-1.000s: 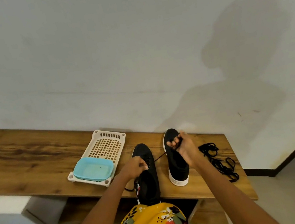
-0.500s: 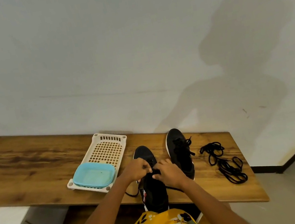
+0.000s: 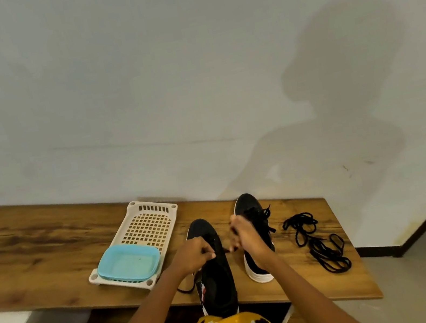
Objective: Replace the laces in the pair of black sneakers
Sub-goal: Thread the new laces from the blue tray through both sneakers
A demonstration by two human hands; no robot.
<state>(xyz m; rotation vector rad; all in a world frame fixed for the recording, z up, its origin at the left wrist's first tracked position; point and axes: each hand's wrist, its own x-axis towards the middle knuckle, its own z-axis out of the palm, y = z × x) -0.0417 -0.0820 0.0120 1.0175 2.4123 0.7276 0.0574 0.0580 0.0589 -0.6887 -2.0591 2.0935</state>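
Half a second before, both hands had been bunched together over the near sneaker; now the right hand (image 3: 247, 236) had swung up and away, toward the far sneaker (image 3: 256, 236), while the left hand (image 3: 194, 254) stayed low on the near sneaker (image 3: 213, 269).

Left of centre, a white perforated tray (image 3: 150, 223) lay on the wooden tabletop (image 3: 38, 257) with a blue tub (image 3: 129, 264) resting on its near end. Just right of it, the left grip was curled tight — pinching what looked like the lace (image 3: 186, 290) at the near sneaker's eyelets, a loop of it trailing off toward the lower left. That shoe's long axis ran from the bottom of the frame up toward the wall, heel overhanging the tabletop's front edge.

Right of centre, the right grip was also closed, fingers pinched on a lace end; the strand itself was too thin to trace. So the pull ran rightward and upward, across the shoe's axis, away from the left hand's hold. Further right, a tangle of loose black laces (image 3: 316, 242) lay apart from both shoes.
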